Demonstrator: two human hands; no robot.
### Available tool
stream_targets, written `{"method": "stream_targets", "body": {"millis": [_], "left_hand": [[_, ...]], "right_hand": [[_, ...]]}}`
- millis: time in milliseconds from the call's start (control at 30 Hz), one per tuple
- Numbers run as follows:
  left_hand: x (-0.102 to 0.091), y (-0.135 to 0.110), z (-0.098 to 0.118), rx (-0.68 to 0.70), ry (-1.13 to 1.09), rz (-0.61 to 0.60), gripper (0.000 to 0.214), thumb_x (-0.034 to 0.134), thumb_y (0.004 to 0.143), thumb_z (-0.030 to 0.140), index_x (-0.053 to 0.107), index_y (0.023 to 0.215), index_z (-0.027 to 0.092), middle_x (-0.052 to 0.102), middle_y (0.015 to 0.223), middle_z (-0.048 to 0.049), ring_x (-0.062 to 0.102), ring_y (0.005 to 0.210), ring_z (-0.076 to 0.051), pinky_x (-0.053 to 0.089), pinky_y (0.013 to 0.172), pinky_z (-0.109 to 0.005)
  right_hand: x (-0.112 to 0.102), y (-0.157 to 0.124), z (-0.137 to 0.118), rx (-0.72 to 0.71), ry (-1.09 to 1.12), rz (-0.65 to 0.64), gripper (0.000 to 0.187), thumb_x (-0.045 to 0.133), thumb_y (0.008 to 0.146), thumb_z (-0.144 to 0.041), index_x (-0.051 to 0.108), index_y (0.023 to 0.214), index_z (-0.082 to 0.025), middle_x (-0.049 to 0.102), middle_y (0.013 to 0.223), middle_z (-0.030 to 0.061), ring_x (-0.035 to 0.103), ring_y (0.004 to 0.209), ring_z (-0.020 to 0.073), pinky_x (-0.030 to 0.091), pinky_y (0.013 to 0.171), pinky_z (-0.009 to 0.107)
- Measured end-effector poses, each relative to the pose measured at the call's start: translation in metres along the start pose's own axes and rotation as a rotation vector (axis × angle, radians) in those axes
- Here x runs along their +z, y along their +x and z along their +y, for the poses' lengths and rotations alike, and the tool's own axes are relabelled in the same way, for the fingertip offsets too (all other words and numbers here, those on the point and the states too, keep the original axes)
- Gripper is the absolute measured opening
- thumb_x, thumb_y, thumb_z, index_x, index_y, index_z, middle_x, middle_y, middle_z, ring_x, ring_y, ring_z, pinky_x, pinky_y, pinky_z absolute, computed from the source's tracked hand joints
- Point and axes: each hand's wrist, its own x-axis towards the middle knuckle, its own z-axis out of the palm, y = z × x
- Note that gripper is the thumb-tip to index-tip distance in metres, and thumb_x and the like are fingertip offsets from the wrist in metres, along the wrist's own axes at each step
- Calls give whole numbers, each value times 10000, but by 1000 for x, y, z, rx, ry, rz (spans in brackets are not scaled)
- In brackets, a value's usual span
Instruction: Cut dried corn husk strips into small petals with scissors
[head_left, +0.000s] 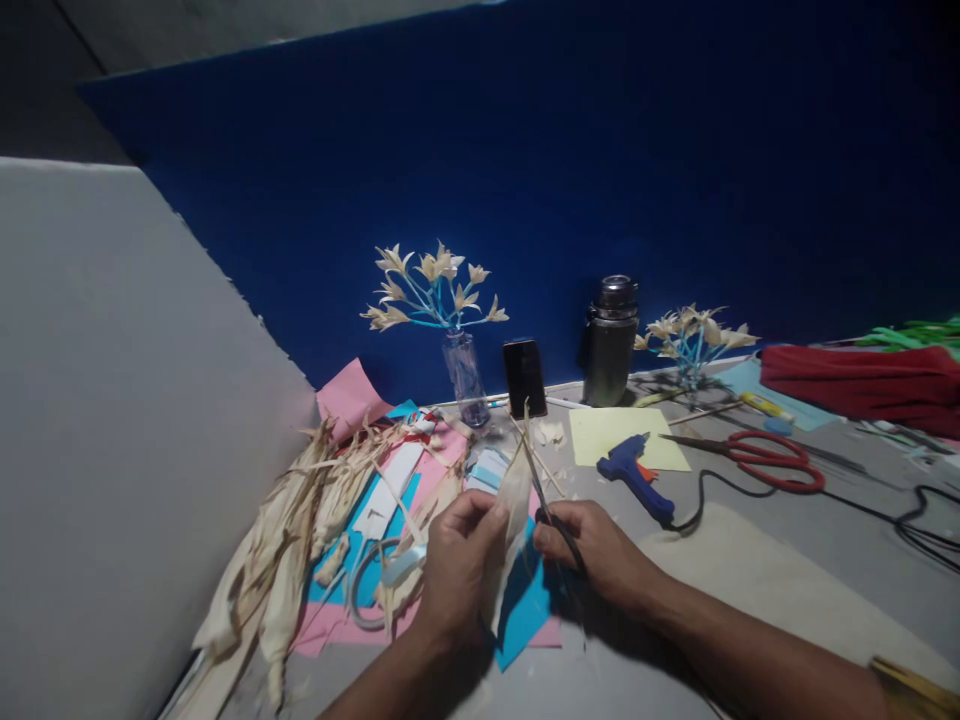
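Observation:
Between the thumb and fingers of my left hand (466,555) is a pale dried corn husk (516,500), held upright with its pointed tip at the top. My right hand (592,550) grips a pair of dark-handled scissors (556,522). Their blades point up and away, along the right edge of the husk near its tip. I cannot tell whether the blades touch it. Beneath both hands lies blue paper (525,615) over pink paper. More dried husks (289,540) are heaped to the left of my left hand.
A glue gun (634,475), its cord and red-handled scissors (776,462) lie at right. Behind stand a glass vase (465,380) of husk flowers, a phone (523,378), a flask (611,340) and a second flower bunch (694,335). Red cloth (862,385) lies far right.

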Motion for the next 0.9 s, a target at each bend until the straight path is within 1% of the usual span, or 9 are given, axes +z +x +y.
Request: {"method": "stream_targets", "body": {"millis": [133,300,400,500,567,700,800,900], "left_hand": [[1,-1,3,-12,19,11,359,824,668,417,564,701,172,527,542,49,426,456,-71,348,472,-197],[5,-5,19,-31,-43,-1,381,832,643,390,521,674,172,464,475,79,377,399,-47,307,425,-168],[2,-3,28,-82,-29,-64,388,821,646,411,513,696,180,513,476,61,466,396,-78,353,418,-178],[-10,4,37,-156,60,-184,392,806,667,447,520,741,189,578,513,29,559,409,-138,405,405,-213],[-22,10,45,-154,137,-249,403,819,660,440,516,732,185,565,518,38,567,401,-143,446,415,-233],[-45,20,63,-121,272,-284,388,806,690,460,557,737,166,557,548,38,545,409,-116,453,413,-224],[-56,23,73,-108,327,-322,382,806,696,462,585,739,154,549,561,36,515,439,-91,452,439,-208],[-62,22,83,-118,397,-396,351,804,710,431,603,730,144,495,543,52,437,431,-57,388,426,-176]], "right_hand": [[0,-1,-3,33,27,21,547,737,661,-661,502,552,-179,438,532,-18,359,502,102,277,484,257],[-5,-2,-5,9,8,13,572,746,664,-663,523,505,-162,453,482,-15,383,484,99,294,482,250],[-8,-1,-2,20,36,-8,568,745,675,-660,539,513,-157,470,478,-14,386,476,96,294,472,243],[-11,-1,-2,17,60,-48,535,745,708,-616,551,521,-153,480,484,-17,382,473,88,289,469,234],[-15,-1,-4,15,64,-76,508,745,727,-567,546,508,-154,472,481,-22,371,468,81,290,471,231],[-23,1,-5,40,10,-170,457,731,755,-498,546,522,-151,479,494,-21,360,469,75,269,464,227],[-29,3,-4,33,-66,-255,425,754,742,-474,541,570,-150,477,535,-24,363,498,75,247,466,221],[-31,3,-6,35,-105,-339,411,759,734,-476,549,597,-150,499,571,-10,411,532,94,303,489,228]]}}
